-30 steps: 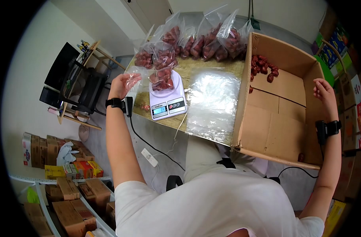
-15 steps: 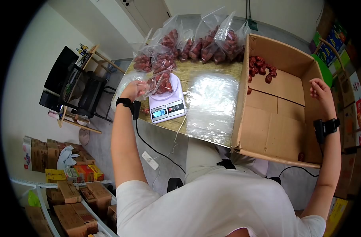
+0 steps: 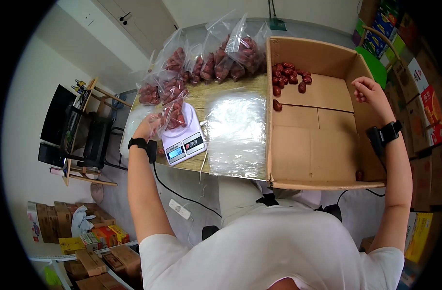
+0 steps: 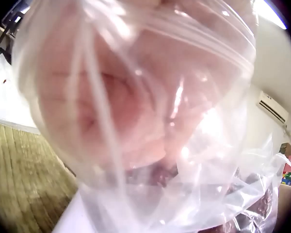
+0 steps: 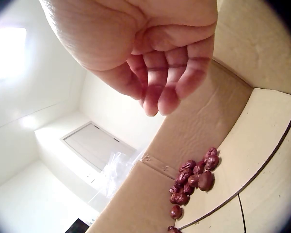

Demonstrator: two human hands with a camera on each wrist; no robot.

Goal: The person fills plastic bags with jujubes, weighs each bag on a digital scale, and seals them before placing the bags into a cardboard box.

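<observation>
A kitchen scale (image 3: 184, 141) with a lit display carries a clear zip bag of red dates (image 3: 174, 116). My left hand (image 3: 151, 126) is at the bag's open side, left of the dates. In the left wrist view, clear plastic (image 4: 203, 194) covers my left palm (image 4: 111, 107), and dark dates show just below the fingers. I cannot tell whether the fingertips pinch anything. My right hand (image 3: 370, 93) hangs loosely curled and holds nothing, over the right side of a cardboard box (image 3: 312, 150). Loose dates (image 5: 189, 182) lie in the box's far left corner.
Several filled bags of dates (image 3: 216, 63) stand along the table's back edge. Flat clear bags (image 3: 238, 133) lie between scale and box. One date (image 3: 359, 175) is in the box's near right corner. A cable (image 3: 177, 193) trails from my left wrist.
My left hand has moved right and inward toward the dates on the scale, its fingers no longer spread. The scale's displayed number has changed. My right hand still hovers over the box.
</observation>
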